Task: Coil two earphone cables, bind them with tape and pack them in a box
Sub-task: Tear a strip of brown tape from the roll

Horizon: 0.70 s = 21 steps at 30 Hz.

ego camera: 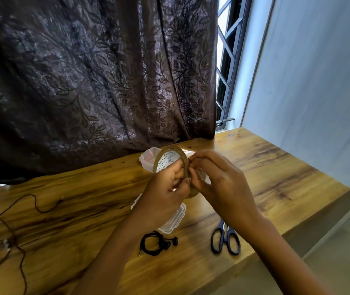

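A brown tape roll (168, 159) with a white printed core is held up above the wooden table (276, 177). My left hand (166, 193) grips the roll from below. My right hand (218, 179) pinches at the roll's right edge, fingers closed on the tape there. Under the hands lies a clear plastic box (175, 220), and its clear lid part (148, 159) shows behind the roll with something red inside. A coiled black earphone cable (156, 243) rests on the table near the box's front. A second dark earphone cable (16, 231) sprawls uncoiled at the left.
Black-handled scissors (225, 238) lie on the table right of the coiled cable. A dark leaf-patterned curtain (95, 81) hangs along the table's far edge. The table's right edge drops off beside a pale wall (319, 81).
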Each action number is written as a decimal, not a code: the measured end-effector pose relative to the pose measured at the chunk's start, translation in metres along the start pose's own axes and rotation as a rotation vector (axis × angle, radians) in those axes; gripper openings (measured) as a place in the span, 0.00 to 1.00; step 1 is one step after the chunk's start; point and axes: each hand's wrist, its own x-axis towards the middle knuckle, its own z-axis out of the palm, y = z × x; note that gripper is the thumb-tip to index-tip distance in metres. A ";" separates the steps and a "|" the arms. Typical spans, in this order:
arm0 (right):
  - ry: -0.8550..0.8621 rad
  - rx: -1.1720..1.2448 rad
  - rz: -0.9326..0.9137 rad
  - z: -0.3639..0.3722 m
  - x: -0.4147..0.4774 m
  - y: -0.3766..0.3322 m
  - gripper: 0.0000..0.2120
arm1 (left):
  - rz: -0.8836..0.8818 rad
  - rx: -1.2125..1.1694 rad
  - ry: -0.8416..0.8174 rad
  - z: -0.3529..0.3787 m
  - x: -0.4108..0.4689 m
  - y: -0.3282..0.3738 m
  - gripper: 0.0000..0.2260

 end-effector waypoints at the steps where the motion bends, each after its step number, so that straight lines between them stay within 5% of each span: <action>1: -0.010 -0.023 -0.024 0.000 0.001 0.000 0.11 | 0.002 -0.003 0.001 0.000 0.000 0.000 0.17; 10: -0.133 0.177 0.068 0.004 0.010 0.011 0.08 | -0.011 0.021 0.019 -0.003 -0.002 0.003 0.19; 21: -0.006 0.567 0.320 0.012 -0.001 0.011 0.16 | -0.007 0.027 0.028 -0.011 -0.001 0.003 0.19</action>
